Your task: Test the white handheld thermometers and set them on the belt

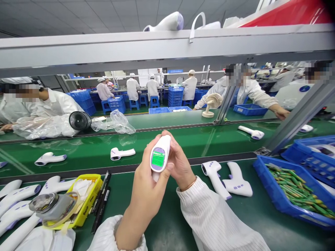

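I hold a white infrared thermometer (160,155) upright in front of me, its purple-framed screen lit green and facing me. My left hand (146,190) grips its handle from below, thumb near the screen. My right hand (180,164) wraps around its back and right side. Both hands hover over the green conveyor belt (167,144). Two more white thermometers (226,179) lie on the bench just right of my right wrist.
A yellow tray (90,198), a metal-capped jar (51,207), black pens (101,204) and several thermometers (15,202) sit at left. Blue bins (293,190) with green circuit boards stand at right. Thermometers (122,152) lie on the belt. Across it, workers in white, small fans (79,120) and plastic bags.
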Demonstrator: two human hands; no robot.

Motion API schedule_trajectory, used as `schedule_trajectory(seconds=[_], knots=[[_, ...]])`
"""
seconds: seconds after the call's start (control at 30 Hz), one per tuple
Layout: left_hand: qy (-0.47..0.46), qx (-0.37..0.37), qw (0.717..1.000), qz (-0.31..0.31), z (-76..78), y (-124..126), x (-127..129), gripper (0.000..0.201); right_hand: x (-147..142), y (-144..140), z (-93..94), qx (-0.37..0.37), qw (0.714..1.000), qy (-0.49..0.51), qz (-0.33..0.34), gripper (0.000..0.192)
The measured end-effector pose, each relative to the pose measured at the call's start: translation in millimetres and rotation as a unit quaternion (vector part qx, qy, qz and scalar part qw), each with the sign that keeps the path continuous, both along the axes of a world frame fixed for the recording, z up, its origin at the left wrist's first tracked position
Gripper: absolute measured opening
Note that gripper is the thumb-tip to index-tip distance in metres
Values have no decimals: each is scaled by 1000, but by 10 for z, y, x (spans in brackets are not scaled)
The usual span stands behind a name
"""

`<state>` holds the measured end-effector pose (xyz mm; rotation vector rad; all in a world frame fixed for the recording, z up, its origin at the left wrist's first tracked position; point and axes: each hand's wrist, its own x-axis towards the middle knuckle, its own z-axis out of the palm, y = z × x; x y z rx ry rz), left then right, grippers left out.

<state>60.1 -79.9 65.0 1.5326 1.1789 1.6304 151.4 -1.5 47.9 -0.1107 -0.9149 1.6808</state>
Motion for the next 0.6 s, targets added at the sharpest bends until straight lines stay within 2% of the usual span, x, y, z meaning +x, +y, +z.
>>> schedule_trajectory(seconds=[0.13,0.3,0.6], knots=[[-20,-13,1000,3,4,2,-2,58,-1,10,-8,8,1000,3,3,21],[-6,-14,1000,12,16,-4,-13,57,1,7,-25,19,1000,-9,15,38],[-114,-35,993,-5,35,-11,4,54,16,9,-35,42,999,-28,20,47]])
